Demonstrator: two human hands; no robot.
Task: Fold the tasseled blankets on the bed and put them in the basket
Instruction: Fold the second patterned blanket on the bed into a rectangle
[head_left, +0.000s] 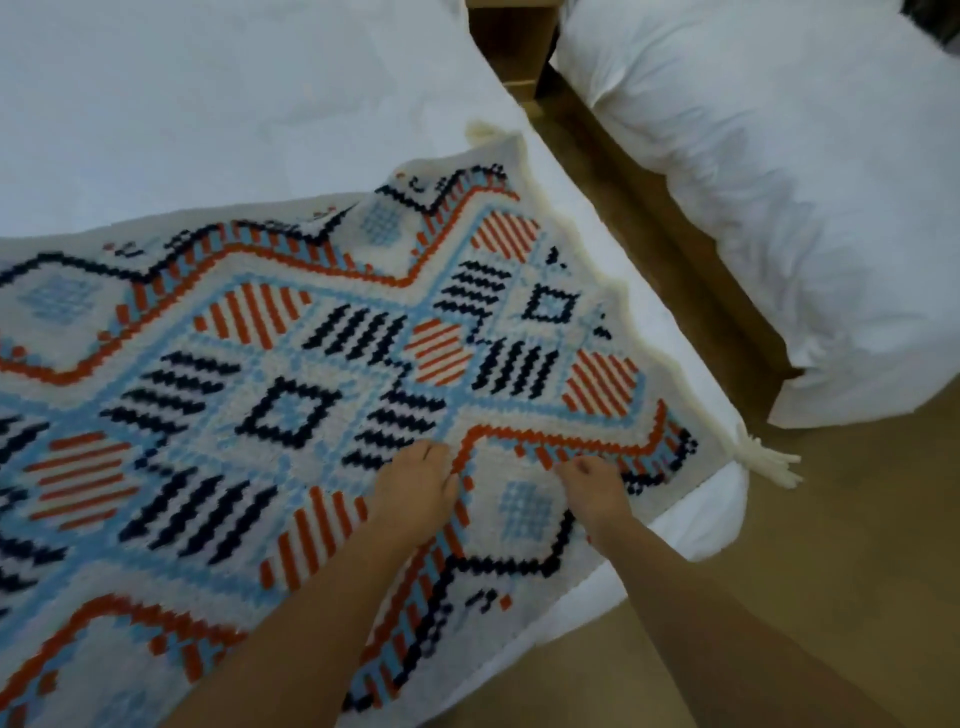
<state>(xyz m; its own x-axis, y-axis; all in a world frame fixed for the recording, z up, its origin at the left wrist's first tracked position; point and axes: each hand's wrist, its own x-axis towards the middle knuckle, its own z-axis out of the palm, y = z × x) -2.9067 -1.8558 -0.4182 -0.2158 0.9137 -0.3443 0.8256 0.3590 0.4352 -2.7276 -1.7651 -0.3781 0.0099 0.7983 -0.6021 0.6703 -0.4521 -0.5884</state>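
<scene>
We note our left hand (415, 488) resting on the tasseled blanket (291, 405); blur prevents telling its grip. Our right hand (592, 488) pinches the fabric with curled fingers. The blanket lies spread over the bed's (208, 130) near corner, one tassel (769, 462) overhanging the edge.

Spread blanket (291, 364), white with orange, navy and light-blue diamonds, lay flat across the frame's centre and left; cream tassel (769, 464) at right corner.

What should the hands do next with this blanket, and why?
Probably take hold of the end with the corner tassel and carry it over for a fold: the blanket lies spread flat on the bed, the left hand and right hand resting on it.
</scene>
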